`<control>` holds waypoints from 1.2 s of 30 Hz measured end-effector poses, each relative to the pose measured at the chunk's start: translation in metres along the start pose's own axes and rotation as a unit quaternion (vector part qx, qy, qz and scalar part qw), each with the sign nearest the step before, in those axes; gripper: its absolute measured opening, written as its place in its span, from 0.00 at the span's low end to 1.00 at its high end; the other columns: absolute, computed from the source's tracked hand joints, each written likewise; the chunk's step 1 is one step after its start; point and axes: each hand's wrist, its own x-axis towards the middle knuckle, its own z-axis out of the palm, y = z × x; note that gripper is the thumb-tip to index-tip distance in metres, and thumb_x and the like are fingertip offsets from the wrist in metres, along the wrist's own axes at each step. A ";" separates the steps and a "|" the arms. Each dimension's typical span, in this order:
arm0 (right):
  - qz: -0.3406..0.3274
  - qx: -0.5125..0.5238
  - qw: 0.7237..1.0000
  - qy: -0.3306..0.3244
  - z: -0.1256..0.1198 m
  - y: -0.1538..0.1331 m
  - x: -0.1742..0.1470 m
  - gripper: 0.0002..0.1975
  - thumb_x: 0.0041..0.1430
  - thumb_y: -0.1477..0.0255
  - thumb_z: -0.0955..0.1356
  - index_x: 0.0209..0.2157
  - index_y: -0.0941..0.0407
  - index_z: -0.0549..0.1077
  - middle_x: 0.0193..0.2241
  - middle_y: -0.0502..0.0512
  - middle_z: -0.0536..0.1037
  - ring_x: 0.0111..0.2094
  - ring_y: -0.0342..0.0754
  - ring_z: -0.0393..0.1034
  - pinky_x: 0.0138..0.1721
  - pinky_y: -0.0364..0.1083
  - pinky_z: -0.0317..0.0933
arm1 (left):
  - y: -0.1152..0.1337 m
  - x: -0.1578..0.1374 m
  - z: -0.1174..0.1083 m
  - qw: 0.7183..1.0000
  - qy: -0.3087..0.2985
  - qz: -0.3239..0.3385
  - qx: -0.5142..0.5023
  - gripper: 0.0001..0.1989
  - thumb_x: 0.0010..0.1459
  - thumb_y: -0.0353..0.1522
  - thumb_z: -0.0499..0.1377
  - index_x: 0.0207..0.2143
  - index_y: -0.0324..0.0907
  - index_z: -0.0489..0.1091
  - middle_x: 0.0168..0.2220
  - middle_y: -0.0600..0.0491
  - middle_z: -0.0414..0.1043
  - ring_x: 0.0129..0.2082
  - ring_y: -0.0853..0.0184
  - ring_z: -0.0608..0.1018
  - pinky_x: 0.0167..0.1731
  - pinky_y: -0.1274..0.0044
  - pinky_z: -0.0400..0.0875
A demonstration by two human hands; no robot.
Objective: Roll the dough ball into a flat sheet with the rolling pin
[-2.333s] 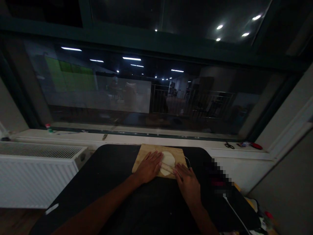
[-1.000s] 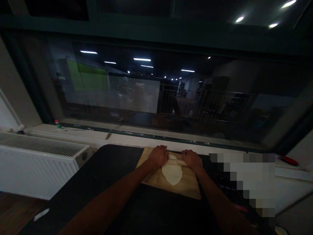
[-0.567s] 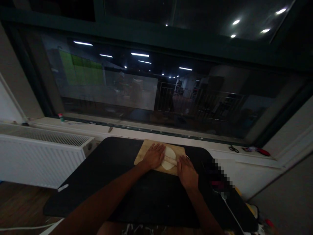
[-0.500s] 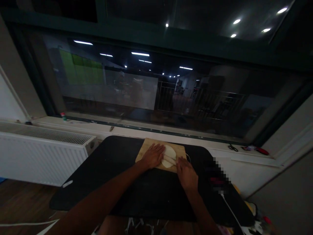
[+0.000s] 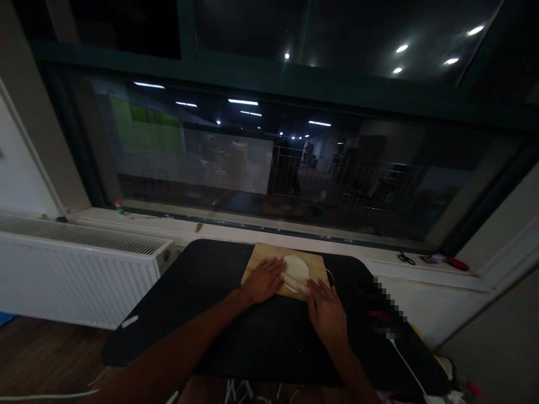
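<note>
A thin wooden rolling pin (image 5: 293, 282) lies across the near part of a round, flat sheet of pale dough (image 5: 297, 266). The dough rests on a wooden cutting board (image 5: 316, 259) at the far side of the black table. My left hand (image 5: 264, 279) presses on the pin's left end, fingers together and pointing to the right. On the other end is my right hand (image 5: 327, 311), its fingers over the pin. Both palms hide the pin's ends, so its full length does not show.
The black table (image 5: 210, 280) stands against a windowsill below a wide dark window. A white radiator (image 5: 84, 269) is at the left. On the sill lie scissors (image 5: 405, 258) and a red-handled item (image 5: 457, 264). A white cable (image 5: 406, 365) runs off the table's right side.
The rolling pin has shifted toward me, from the middle of the dough to its near part, with both hands on it. The whole view has also shifted slightly.
</note>
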 end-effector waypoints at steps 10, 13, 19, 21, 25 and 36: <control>0.100 -0.055 0.988 -0.109 0.003 0.033 0.104 0.27 0.70 0.59 0.51 0.45 0.53 0.76 0.42 0.60 0.80 0.42 0.52 0.76 0.45 0.49 0.65 | -0.009 0.058 0.014 0.997 0.002 -0.044 0.058 0.26 0.71 0.40 0.37 0.63 0.40 0.61 0.62 0.45 0.65 0.62 0.60 0.66 0.62 0.66 0.55; 0.103 -0.062 0.989 -0.090 0.012 0.041 0.134 0.29 0.69 0.57 0.51 0.43 0.57 0.77 0.42 0.64 0.80 0.43 0.55 0.76 0.43 0.49 0.65 | -0.017 0.077 0.016 0.995 -0.015 -0.071 0.068 0.24 0.70 0.39 0.39 0.61 0.42 0.63 0.61 0.46 0.66 0.60 0.59 0.67 0.60 0.63 0.58; 0.104 -0.061 0.988 -0.098 0.031 0.047 0.188 0.33 0.69 0.54 0.50 0.39 0.58 0.79 0.40 0.66 0.80 0.43 0.56 0.75 0.44 0.50 0.64 | -0.029 0.106 0.009 0.992 -0.007 -0.086 0.090 0.22 0.70 0.40 0.40 0.50 0.46 0.72 0.51 0.48 0.74 0.52 0.57 0.72 0.52 0.62 0.63; 0.105 -0.062 0.988 -0.091 0.036 0.045 0.203 0.34 0.69 0.55 0.50 0.40 0.58 0.80 0.39 0.66 0.80 0.42 0.56 0.76 0.44 0.50 0.64 | -0.034 0.115 0.008 0.990 -0.004 -0.106 0.095 0.26 0.70 0.41 0.39 0.45 0.42 0.74 0.47 0.45 0.75 0.50 0.56 0.74 0.50 0.64 0.65; 0.083 -0.054 0.991 -0.090 0.047 0.044 0.228 0.30 0.69 0.57 0.52 0.42 0.57 0.80 0.40 0.66 0.80 0.44 0.55 0.75 0.44 0.48 0.63 | -0.045 0.131 0.013 0.984 0.017 -0.152 0.093 0.32 0.70 0.46 0.38 0.41 0.37 0.76 0.41 0.41 0.77 0.45 0.56 0.77 0.45 0.67 0.67; 0.051 -0.038 0.984 -0.168 0.072 0.062 0.271 0.20 0.65 0.61 0.61 0.40 0.57 0.81 0.42 0.64 0.81 0.46 0.51 0.75 0.45 0.44 0.62 | -0.061 0.154 0.015 0.980 0.013 -0.174 0.095 0.37 0.65 0.55 0.39 0.35 0.43 0.80 0.36 0.43 0.80 0.40 0.56 0.80 0.40 0.70 0.67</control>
